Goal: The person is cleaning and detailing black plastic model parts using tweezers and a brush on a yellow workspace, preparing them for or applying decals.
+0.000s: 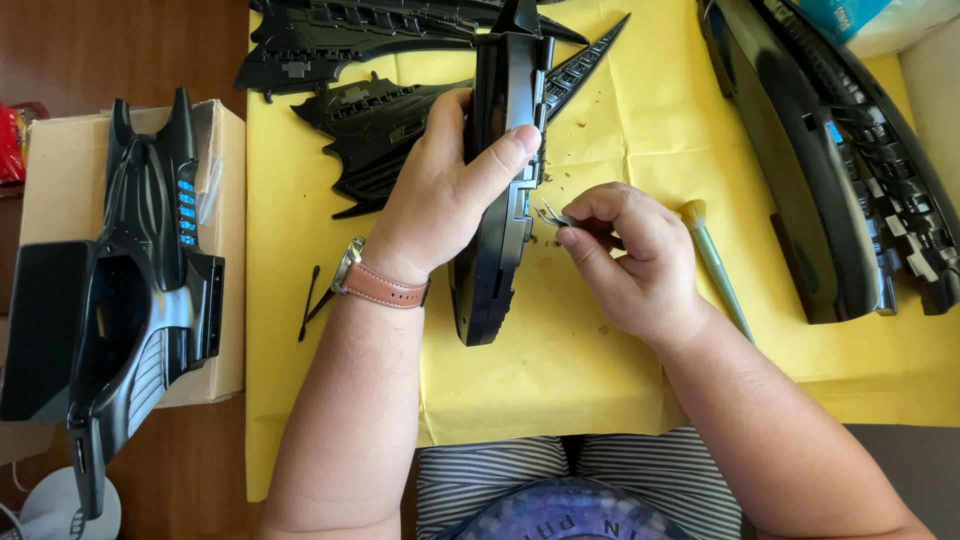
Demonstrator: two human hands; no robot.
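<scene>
While gripping, left hand perhaps tilted.

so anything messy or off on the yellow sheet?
Small brown crumbs are scattered on the yellow sheet by the long black part the left hand grips. The right hand pinches tweezers beside them.

Open yellow cloth is lying free below both hands. Black winged panels are crowding the upper left; a long black hull section is blocking the right. A green brush is lying just beside the right hand.
</scene>
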